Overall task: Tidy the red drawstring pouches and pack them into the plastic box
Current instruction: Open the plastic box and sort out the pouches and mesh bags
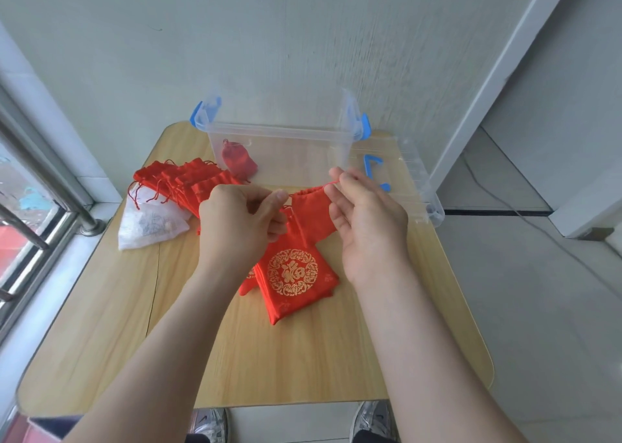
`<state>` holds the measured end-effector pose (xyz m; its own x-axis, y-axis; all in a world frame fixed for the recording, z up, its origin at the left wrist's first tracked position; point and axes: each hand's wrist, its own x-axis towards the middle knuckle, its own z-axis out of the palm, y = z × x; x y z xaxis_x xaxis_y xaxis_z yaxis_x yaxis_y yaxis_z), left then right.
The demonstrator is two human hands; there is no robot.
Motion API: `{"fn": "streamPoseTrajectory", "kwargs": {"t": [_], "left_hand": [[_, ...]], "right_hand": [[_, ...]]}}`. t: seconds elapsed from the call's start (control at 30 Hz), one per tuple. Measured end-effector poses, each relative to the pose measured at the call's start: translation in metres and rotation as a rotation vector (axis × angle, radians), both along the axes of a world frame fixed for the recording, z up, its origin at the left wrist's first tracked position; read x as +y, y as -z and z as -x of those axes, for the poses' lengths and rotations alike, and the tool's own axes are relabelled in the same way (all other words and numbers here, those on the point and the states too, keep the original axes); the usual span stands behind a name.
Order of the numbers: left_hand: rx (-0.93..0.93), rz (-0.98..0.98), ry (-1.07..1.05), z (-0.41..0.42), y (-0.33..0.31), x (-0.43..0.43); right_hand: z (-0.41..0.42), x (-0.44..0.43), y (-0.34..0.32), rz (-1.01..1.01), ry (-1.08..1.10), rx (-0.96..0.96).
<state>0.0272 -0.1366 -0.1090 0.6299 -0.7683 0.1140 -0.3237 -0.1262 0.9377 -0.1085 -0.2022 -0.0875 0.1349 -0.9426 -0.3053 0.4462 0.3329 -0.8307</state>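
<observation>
Pouch: glossy red satin cloth. Box at 12 o'clock: clear, smooth plastic. Desk: smooth, matt pale wood-grain.

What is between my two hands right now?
A red drawstring pouch hangs there, with the left hand and right hand each pinching its cord, as the head view shows.

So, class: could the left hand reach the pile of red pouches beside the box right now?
Probably yes: the pile lies uncovered just beyond the left hand, nothing between. But that hand pinches the drawstring of the held pouch, so it must let go first.
</observation>
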Motion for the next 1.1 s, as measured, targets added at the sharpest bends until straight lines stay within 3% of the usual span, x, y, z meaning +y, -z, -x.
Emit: {"fn": "streamPoseTrajectory", "kwargs": {"t": [0.23,0.37,0.43,0.67,0.77,0.87,0.97,1.1], "left_hand": [[0.186,0.03,-0.02,-0.005,-0.006,-0.004],[-0.187,-0.196,-0.099,-0.013,0.0,-0.005],[-0.181,-0.229,-0.093,-0.016,0.002,-0.007],[0.403,0.021,-0.161,-0.02,-0.001,-0.023],[0.439,0.024,-0.171,-0.019,-0.006,-0.022],[0.349,0.036,-0.222,-0.012,-0.008,-0.018],[0.433,0.177,-0.301,-0.003,-0.011,-0.016],[1.0,0.405,-0.184,-0.001,-0.016,-0.022]], "right_hand": [[-0.004,0.001,0.004,-0.05,0.081,-0.045],[-0.005,0.001,0.0,-0.094,0.125,-0.137],[-0.005,0.001,0.0,-0.122,0.131,-0.163],[-0.004,-0.004,-0.003,-0.144,0.169,-0.179],[-0.002,-0.005,-0.005,-0.135,0.176,-0.174],[0.0,-0.004,-0.007,-0.126,0.163,-0.154],[0.003,-0.004,-0.009,-0.109,0.137,-0.18],[0.004,-0.003,-0.009,-0.154,0.148,-0.162]]}}
